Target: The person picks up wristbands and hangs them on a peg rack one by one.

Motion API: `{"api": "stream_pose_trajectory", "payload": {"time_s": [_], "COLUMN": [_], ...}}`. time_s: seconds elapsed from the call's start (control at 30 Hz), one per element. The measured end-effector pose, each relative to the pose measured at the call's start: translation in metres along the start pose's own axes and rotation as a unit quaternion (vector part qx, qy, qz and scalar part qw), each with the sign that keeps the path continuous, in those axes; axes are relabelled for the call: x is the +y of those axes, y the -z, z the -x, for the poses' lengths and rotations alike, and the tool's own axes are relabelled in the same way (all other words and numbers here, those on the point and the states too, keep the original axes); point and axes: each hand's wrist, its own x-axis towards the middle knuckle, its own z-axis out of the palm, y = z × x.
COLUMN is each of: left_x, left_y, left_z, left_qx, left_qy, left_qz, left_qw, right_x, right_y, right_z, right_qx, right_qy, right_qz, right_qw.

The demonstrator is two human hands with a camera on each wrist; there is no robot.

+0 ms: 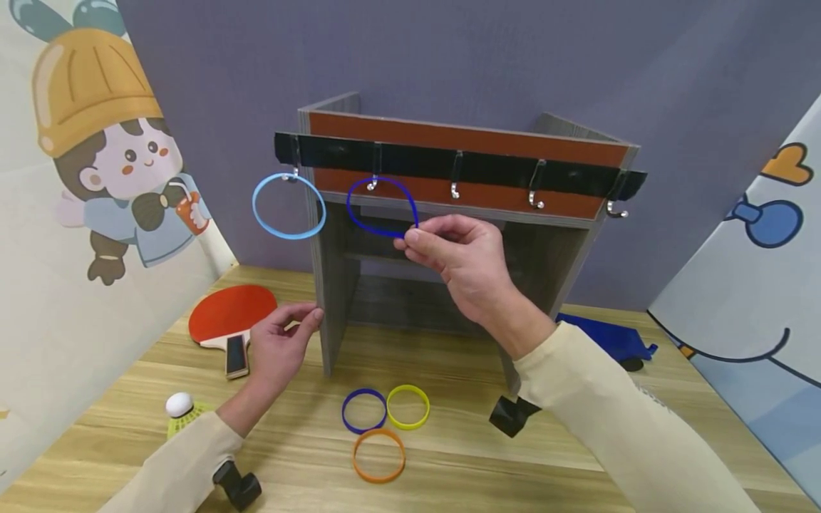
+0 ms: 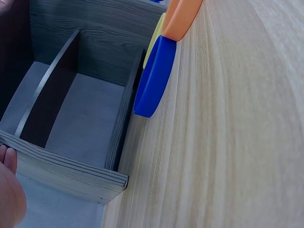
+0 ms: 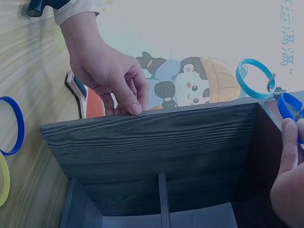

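My right hand (image 1: 471, 263) pinches the lower right side of a dark blue wristband (image 1: 383, 233). Its upper edge lies at the second hook (image 1: 372, 184) from the left; I cannot tell whether the hook bears it. From the leftmost hook hangs a light blue wristband (image 1: 290, 236). With bent, relaxed fingers my left hand (image 1: 282, 349) touches the front edge and outer side of the grey wooden shelf's (image 1: 327, 306) left panel. On the table in front lie a second dark blue wristband (image 2: 156, 76), a yellow one (image 1: 408, 426) and an orange one (image 1: 378, 479).
A black strip (image 1: 417, 158) with several hooks crosses the shelf's top front. Left of the shelf lie a red paddle (image 1: 231, 310), a small dark rectangular object (image 1: 236, 355) and a shuttlecock (image 1: 181, 407). To its right sits a blue object (image 1: 606, 336). Printed cloths stand on both sides.
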Motion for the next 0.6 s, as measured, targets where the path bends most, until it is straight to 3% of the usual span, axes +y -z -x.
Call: {"api": "stream_pose_trajectory", "payload": {"time_s": [0.17,0.37,0.6], "left_x": [0.0,0.018,0.022], "left_y": [0.0,-0.003,-0.006], "left_z": [0.0,0.001,0.0], "left_qx": [0.0,-0.016,-0.006], "left_qy": [0.005,-0.016,-0.005], "left_qz": [-0.003,-0.015,0.009], "left_qw": [1.0,0.9996,0.9999], "right_x": [0.003,0.006,0.011], "right_y": [0.002,0.003,0.005], "right_z": [0.002,0.002,0.004], "right_qx": [0.007,0.007,0.007], "right_qy": [-0.009,-0.003,0.003], "right_qz": [0.005,0.009,0.029], "right_qw": [1.0,1.0,1.0]}}
